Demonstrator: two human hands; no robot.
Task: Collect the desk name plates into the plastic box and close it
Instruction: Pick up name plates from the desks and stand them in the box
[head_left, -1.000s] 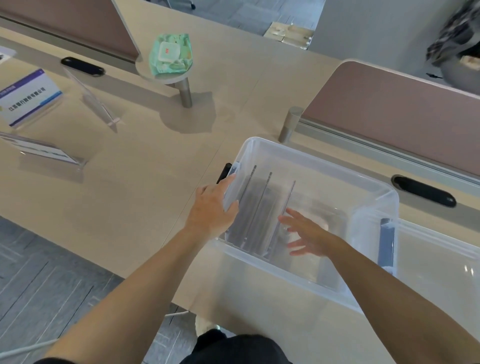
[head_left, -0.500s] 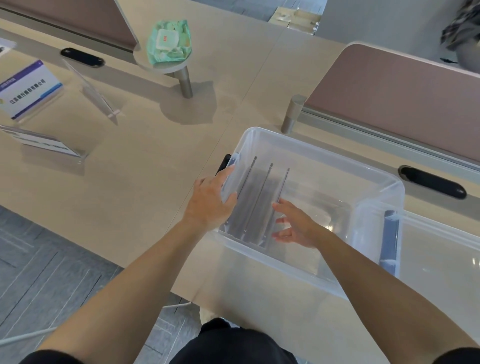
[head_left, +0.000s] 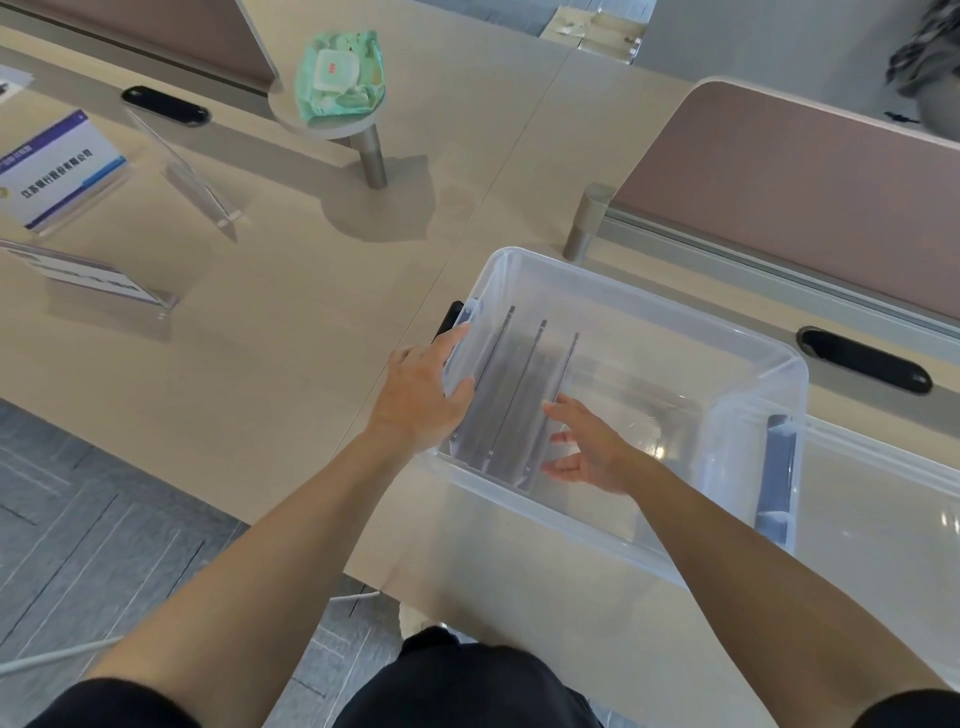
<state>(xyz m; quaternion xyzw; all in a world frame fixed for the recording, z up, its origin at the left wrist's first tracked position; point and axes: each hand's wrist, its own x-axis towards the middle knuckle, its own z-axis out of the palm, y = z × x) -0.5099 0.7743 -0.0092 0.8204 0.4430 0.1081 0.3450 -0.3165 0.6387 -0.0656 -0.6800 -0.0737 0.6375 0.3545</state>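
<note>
A clear plastic box (head_left: 753, 374) stands open on the desk near its front edge. Three acrylic name plates (head_left: 514, 395) stand on edge inside it, against its left wall. My left hand (head_left: 423, 395) grips the box's left rim from outside, fingers curled over the edge. My right hand (head_left: 592, 449) is inside the box, fingers spread, its fingertips at the rightmost plate. The box's clear lid (head_left: 883, 519) lies to the right of the box. Three more name plates stand at the far left of the desk: a printed one (head_left: 60, 169), a clear one (head_left: 184, 176) and a low one (head_left: 88, 275).
A green pack of wipes (head_left: 340, 75) rests on a small round stand (head_left: 363, 132). Brown desk dividers (head_left: 810, 171) run behind the box and at top left. Black cable slots (head_left: 865, 361) sit in the desk. The desk edge and grey floor (head_left: 88, 535) lie at lower left.
My right hand moved left inside the box toward the standing plates. My left hand stayed on the box's left rim. The camera shifted slightly.
</note>
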